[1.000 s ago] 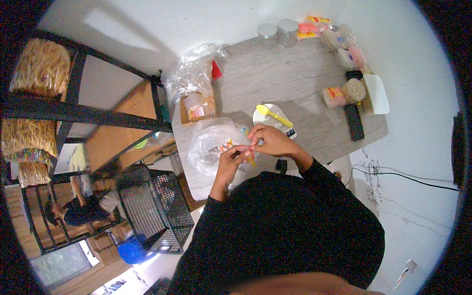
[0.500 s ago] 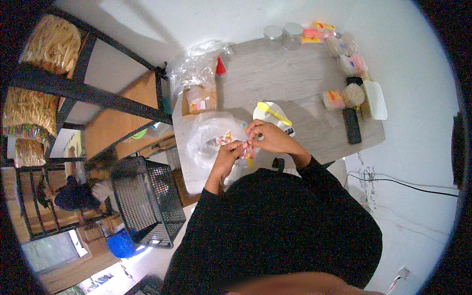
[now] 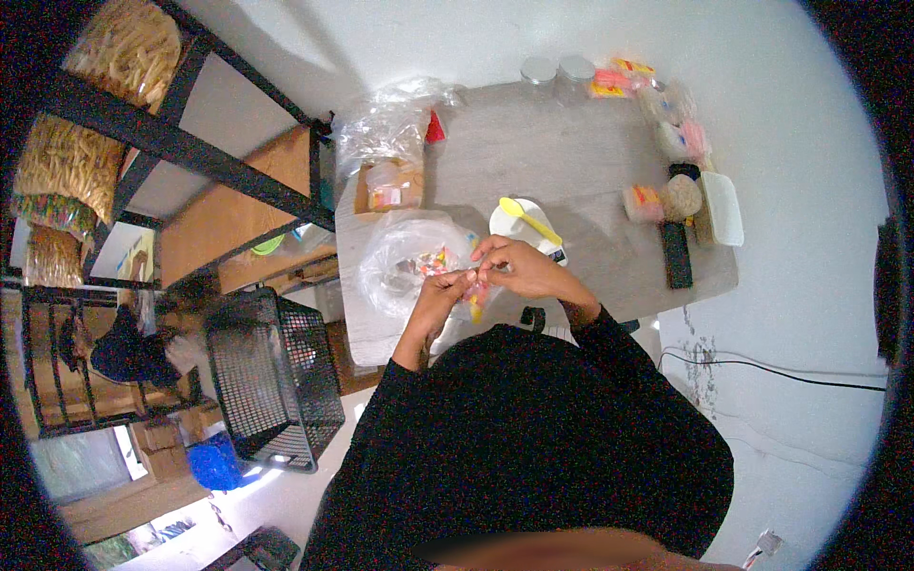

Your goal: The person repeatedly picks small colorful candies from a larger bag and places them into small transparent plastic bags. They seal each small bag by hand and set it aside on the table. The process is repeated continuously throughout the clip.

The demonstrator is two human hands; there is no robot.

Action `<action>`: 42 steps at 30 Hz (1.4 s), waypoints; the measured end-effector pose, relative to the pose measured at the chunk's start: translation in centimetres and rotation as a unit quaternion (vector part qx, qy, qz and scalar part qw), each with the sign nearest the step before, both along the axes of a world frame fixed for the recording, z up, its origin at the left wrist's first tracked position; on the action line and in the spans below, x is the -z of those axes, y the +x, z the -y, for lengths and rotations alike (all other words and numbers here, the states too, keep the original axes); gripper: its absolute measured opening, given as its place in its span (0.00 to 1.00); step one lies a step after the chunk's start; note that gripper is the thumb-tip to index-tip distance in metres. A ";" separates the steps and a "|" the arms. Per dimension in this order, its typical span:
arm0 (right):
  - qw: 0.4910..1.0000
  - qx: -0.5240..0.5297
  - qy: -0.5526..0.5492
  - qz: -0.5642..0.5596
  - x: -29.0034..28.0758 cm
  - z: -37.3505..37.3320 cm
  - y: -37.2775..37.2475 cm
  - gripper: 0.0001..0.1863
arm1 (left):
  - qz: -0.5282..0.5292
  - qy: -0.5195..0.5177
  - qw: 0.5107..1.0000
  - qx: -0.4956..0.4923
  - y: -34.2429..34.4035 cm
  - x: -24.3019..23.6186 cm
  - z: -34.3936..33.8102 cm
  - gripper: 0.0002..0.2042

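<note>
With left hand point(image 3: 440, 301) and right hand point(image 3: 524, 270) pinched on small pink-and-yellow plastic packet point(image 3: 477, 297), holds it near round translucent plastic bag point(image 3: 383, 285) on grey desk point(image 3: 533, 143); appears unfinished, with small multicoloured pieces point(image 3: 438, 260) left in bag.

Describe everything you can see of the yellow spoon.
The yellow spoon is solid yellow and looks like plastic, with a rounded bowl and a straight handle. It lies slantwise across the white scale, bowl toward the far left, handle running right and toward the person. The right hand is close by, not holding it. Whether the bowl faces up is unclear.
</note>
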State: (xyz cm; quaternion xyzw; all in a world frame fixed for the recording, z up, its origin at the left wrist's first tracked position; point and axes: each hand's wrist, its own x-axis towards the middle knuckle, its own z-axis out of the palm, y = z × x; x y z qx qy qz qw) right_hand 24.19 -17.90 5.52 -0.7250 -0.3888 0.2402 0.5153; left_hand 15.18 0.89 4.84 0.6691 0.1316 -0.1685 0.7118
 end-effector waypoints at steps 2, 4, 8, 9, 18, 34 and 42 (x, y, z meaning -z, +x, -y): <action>1.000 -0.018 0.001 0.016 0.1 -0.1 -0.1 0.07 | -0.010 0.003 1.000 -0.006 -0.1 -0.2 0.1 0.14; 0.999 -0.035 0.016 0.020 0.3 -0.2 -0.3 0.07 | -0.021 0.006 1.000 -0.001 -0.2 -0.3 0.1 0.14; 0.997 -0.067 0.027 0.038 0.4 -0.2 -0.8 0.11 | -0.019 -0.010 1.000 -0.009 -0.4 -0.1 0.1 0.15; 0.995 -0.078 0.027 0.057 0.4 -0.2 -1.0 0.13 | -0.018 -0.018 1.000 -0.010 -0.5 0.0 0.1 0.14; 0.997 -0.006 -0.001 0.074 -0.8 0.2 -1.4 0.09 | -0.002 -0.076 0.995 -0.064 -0.4 -0.5 0.5 0.13; 0.981 0.148 0.057 -0.109 0.6 0.4 -0.5 0.11 | 0.022 0.048 0.999 0.008 -1.3 -1.5 0.1 0.13; 0.987 0.103 0.002 -0.124 -0.3 0.0 -1.2 0.16 | 0.151 0.106 0.982 -0.036 -0.6 -0.8 0.4 0.09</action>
